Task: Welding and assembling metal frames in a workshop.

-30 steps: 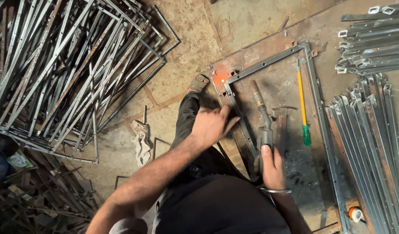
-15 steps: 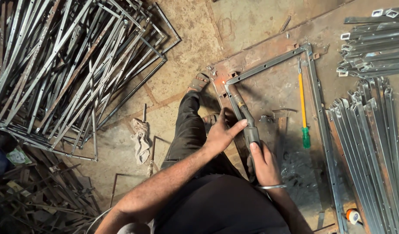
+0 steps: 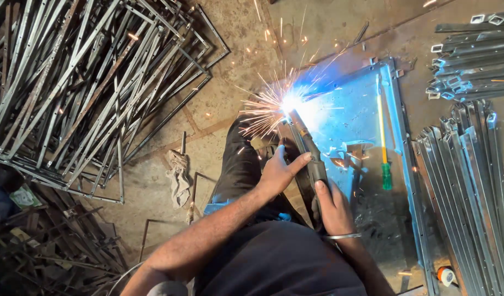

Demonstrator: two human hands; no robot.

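Sparks (image 3: 271,101) fly off the grey metal frame's (image 3: 397,131) corner. Right hand (image 3: 331,205) is wrapped tight around the dark welding torch (image 3: 312,151); left hand (image 3: 279,170), fingers apart, steadies it. Yellow-and-green screwdriver (image 3: 383,140) lies inside the frame, grey bars (image 3: 71,82) piled on dirty floor (image 3: 230,98).

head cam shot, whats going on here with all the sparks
A person crouched on the floor is welding. The right hand grips the welding torch, and the left hand steadies it with its fingers against the barrel. The tip throws a bright arc and sparks at a corner of the metal frame lying flat. A yellow-and-green screwdriver lies inside the frame, with piles of metal strips to the side.
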